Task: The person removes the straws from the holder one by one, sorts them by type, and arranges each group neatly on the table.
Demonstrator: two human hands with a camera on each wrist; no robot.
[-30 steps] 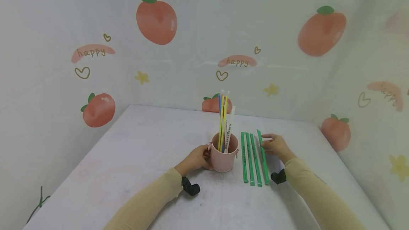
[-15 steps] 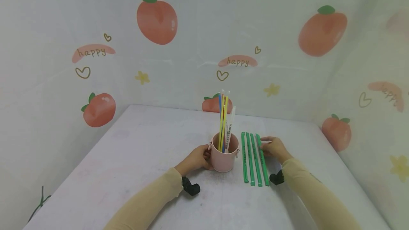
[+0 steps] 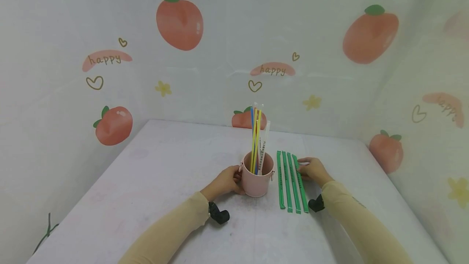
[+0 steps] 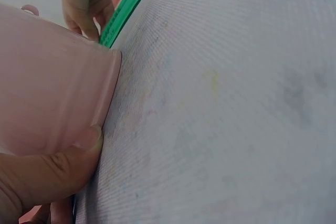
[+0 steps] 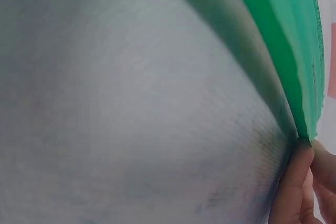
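Note:
A small pink bucket (image 3: 255, 185) stands upright on the table, with several wrapped straws (image 3: 254, 146) in yellow, blue and white leaning inside it. My left hand (image 3: 224, 181) grips the bucket's left side; in the left wrist view its thumb (image 4: 68, 169) presses near the base. To the bucket's right, several green paper-wrapped straws (image 3: 285, 182) lie side by side. My right hand (image 3: 314, 170) pinches the rightmost green straw (image 3: 302, 188) by its upper right edge. The right wrist view has the fingertips (image 5: 300, 156) at that green wrapper, partly cut off by the frame.
The white tabletop (image 3: 176, 166) reaches back to a curtain (image 3: 220, 72) printed with peaches, hearts and words. A black wrist camera (image 3: 219, 214) sits on the left wrist, another black camera (image 3: 316, 203) on the right.
The rightmost green straw's far end has come down and left, so it now lies closer alongside the others. The right hand shifted slightly left with it; the left hand stayed on the bucket.

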